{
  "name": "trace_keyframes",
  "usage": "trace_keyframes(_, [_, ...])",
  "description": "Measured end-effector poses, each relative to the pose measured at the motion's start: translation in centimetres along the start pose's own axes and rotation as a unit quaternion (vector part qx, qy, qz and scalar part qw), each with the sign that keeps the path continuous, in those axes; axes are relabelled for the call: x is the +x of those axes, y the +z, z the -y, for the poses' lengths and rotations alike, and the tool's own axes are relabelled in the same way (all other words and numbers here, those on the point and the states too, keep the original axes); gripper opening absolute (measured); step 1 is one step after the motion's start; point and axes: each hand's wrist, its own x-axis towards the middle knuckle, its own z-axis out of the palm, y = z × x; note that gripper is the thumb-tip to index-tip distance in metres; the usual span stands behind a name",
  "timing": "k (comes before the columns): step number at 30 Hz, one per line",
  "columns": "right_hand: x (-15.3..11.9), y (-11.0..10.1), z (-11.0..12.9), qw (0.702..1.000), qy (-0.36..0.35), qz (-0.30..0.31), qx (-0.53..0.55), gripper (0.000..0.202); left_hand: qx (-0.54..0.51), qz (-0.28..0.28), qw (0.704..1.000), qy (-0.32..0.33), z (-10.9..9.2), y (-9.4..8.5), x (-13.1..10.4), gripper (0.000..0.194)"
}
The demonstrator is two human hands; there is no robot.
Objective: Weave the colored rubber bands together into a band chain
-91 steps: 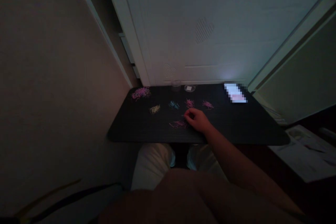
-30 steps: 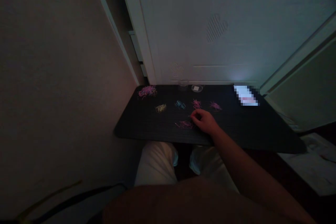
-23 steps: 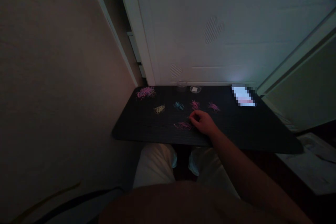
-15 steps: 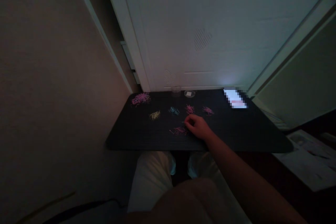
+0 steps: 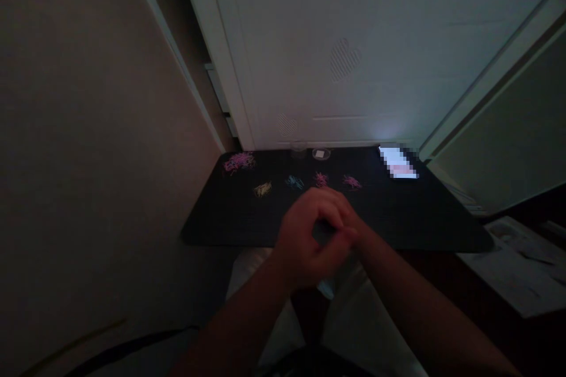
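My left hand (image 5: 305, 238) is raised over the table's front edge, its fingers curled and the thumb reaching across to my right wrist. Whatever it holds, if anything, cannot be made out. Behind it is my right hand (image 5: 345, 207), mostly covered, with its fingers hidden. Just beyond the hands on the black table (image 5: 221, 221) lie small piles of thin, short pieces: a yellow pile (image 5: 262, 189), a blue pile (image 5: 294, 182), a pink pile (image 5: 321, 179) and a pinkish-purple pile (image 5: 352, 182). The near pile is hidden behind my hands.
A larger pink and purple pile (image 5: 239, 161) lies at the far left corner. By the white panel (image 5: 283, 59) stand a clear round container (image 5: 298, 150) and a clear disc with a white label (image 5: 321, 154). A lit phone (image 5: 398, 162) lies at the back right.
My left hand has come into view from below and met my right hand. My right hand was low over the near pink pile, and is now largely covered. The view has shifted slightly.
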Motion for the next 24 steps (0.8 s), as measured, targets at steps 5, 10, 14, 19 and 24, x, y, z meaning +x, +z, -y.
trace_keyframes(5, [0.2,0.3,-0.6,1.000,-0.004,-0.014,0.003,0.009,0.079,0.041,0.990,-0.107,8.1,1.9,1.3,0.008])
trace_keyframes(10, [0.5,0.5,-1.0,1.000,-0.011,-0.015,-0.014,0.007,0.139,0.067,0.979,-0.134,11.6,2.1,0.4,0.017])
trace_keyframes(14, [0.5,0.5,-1.0,1.000,-0.014,-0.009,-0.015,0.005,0.136,0.094,0.977,-0.134,12.0,2.3,-0.7,0.014])
trace_keyframes(19, [0.4,0.5,-0.7,1.000,-0.018,-0.018,-0.018,0.005,0.149,0.081,0.975,-0.143,12.5,2.7,-1.1,0.015])
trace_keyframes(24, [0.3,0.4,-0.7,0.999,-0.028,-0.022,-0.010,0.004,0.138,0.060,0.970,-0.191,13.1,2.9,-1.0,0.021])
